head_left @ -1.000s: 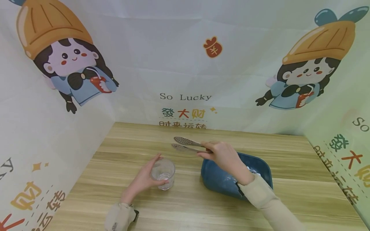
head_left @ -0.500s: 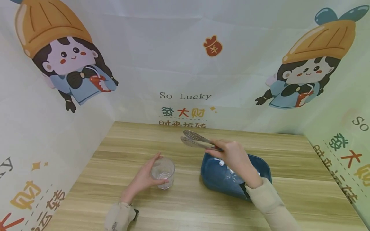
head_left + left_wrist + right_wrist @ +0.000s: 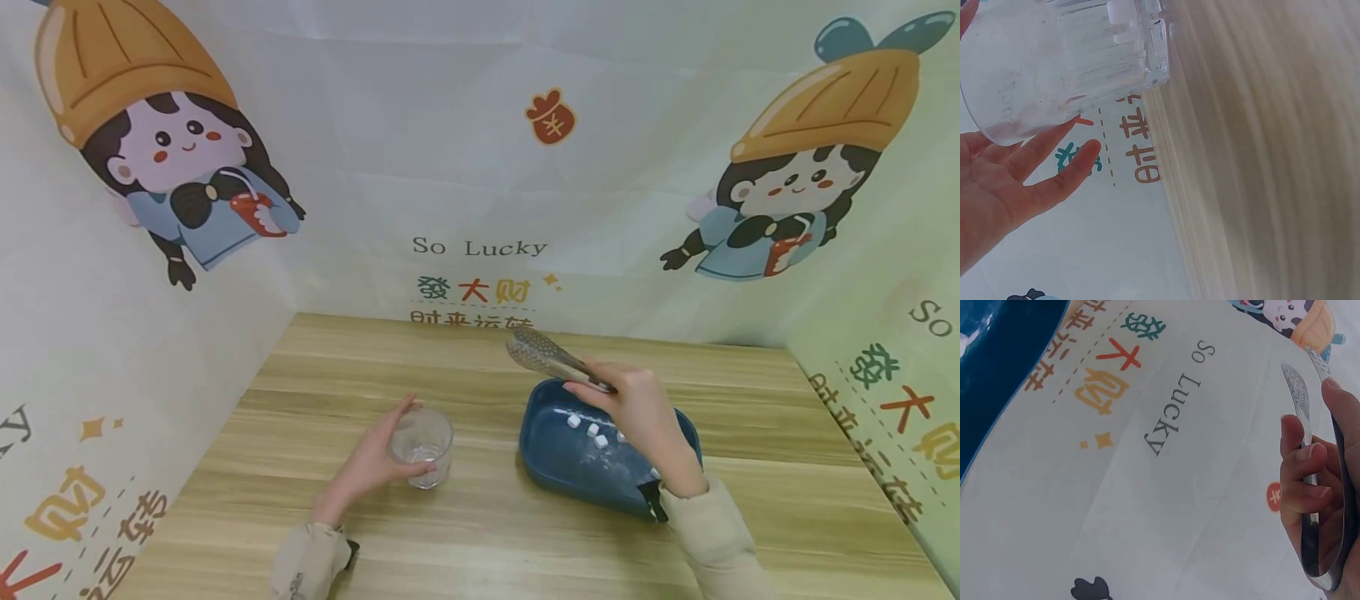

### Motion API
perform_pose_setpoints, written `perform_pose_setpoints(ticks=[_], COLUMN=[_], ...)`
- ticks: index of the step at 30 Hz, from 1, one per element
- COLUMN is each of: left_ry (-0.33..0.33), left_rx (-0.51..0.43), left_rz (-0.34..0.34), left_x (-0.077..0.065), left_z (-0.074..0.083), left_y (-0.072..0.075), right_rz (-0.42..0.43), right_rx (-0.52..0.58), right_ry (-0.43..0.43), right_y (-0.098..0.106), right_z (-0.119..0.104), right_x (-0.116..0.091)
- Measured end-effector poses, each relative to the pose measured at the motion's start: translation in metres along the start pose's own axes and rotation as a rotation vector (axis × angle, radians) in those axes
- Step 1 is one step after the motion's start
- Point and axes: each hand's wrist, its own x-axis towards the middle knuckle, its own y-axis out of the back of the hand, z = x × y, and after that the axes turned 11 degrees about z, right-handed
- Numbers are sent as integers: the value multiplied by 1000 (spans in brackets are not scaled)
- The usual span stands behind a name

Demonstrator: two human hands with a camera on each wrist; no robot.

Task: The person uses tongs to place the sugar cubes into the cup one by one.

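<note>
My left hand (image 3: pixel 371 458) curves round a clear glass cup (image 3: pixel 431 437), thumb on its near side and fingers on the far side. The cup (image 3: pixel 1054 69) stands upright on the table, and small white pieces show at its bottom in the left wrist view. My right hand (image 3: pixel 648 412) grips metal tongs (image 3: pixel 546 357) with perforated heads. In the right wrist view the tongs (image 3: pixel 1299 394) have nothing between their slightly parted heads. Beneath that hand is a blue basin (image 3: pixel 558 479) with several small white cubes (image 3: pixel 573 421) in it, some hidden by the hand and wrist.
The wood-grain table (image 3: pixel 480 533) bears the cup left of the basin, with a gap between them. A printed white backdrop (image 3: pixel 420 142) rises along the table's back and both sides.
My right hand has moved right with the tongs, away from above the cup's far side and over the basin, so more white cubes show. The left hand and cup have stayed put.
</note>
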Motion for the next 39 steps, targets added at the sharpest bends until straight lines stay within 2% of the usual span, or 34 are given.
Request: perform_pose_setpoints(ticks=[7,15,26,39], left_ry=[28,18,7,10], left_rx=[-3,-12,13,2], left_rz=[-21,-17,-15,-17], left_x=[0,2,2,2], left_z=[-2,-4,-4,-3], left_y=[-1,-1,-1,-1], right_rz=[48,91,62,36], right_rx=[-29,-46,-136,-195], right_ry=[-13,-60,-111,-108], right_y=[8,16,27,36], right_z=[10,21,36,50], right_x=[-7,-11,-28,-45])
